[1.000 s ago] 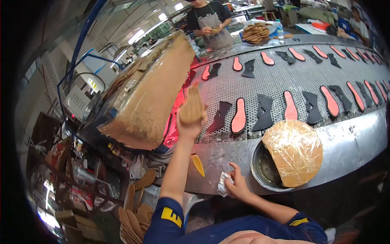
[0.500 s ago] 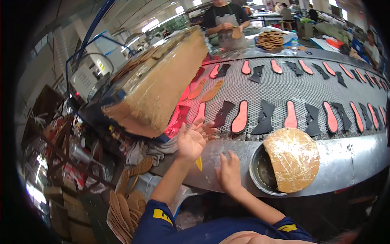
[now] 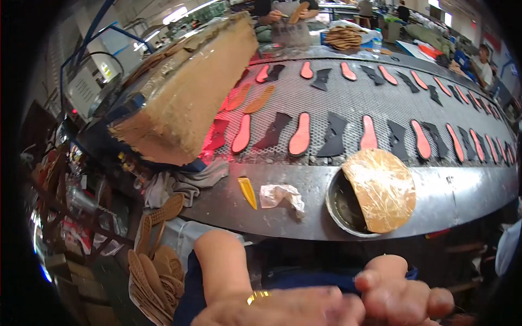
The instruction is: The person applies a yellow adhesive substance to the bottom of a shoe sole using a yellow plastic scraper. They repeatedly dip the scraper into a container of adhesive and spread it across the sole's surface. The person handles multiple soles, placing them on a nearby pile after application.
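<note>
While both hands, left hand [image 3: 283, 309] and right hand [image 3: 399, 290], hover empty and loosely open near the conveyor's [image 3: 435, 201] steel edge, the frame's bottom crops them.

Bright overhead factory light, heavy fisheye bending, blurred near hands [image 3: 337, 304].
</note>
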A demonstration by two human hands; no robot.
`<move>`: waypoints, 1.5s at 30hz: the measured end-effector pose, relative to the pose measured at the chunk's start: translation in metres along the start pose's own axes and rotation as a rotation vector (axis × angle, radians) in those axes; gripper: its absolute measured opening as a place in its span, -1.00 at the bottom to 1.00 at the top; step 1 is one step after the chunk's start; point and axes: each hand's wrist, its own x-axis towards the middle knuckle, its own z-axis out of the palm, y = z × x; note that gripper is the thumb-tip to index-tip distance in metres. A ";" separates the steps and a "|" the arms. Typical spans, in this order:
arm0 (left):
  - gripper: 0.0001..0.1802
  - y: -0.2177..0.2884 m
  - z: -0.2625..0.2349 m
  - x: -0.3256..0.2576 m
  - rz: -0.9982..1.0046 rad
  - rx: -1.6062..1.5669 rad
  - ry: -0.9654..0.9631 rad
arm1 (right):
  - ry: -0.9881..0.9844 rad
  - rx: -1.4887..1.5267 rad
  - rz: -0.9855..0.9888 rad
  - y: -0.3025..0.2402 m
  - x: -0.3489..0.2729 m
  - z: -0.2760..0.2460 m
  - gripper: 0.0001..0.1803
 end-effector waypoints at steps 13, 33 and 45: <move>-0.17 -0.003 0.011 -0.049 -0.043 -0.137 0.123 | 0.426 0.808 0.194 -0.024 -0.010 0.046 -0.72; -0.16 -0.019 -0.021 -0.047 -0.147 -0.154 0.242 | -0.212 -0.043 -0.393 0.004 0.060 -0.045 -0.74; -0.49 -0.020 -0.018 0.023 -0.148 -0.014 0.082 | -0.293 -0.265 -0.593 -0.025 0.118 -0.071 -0.75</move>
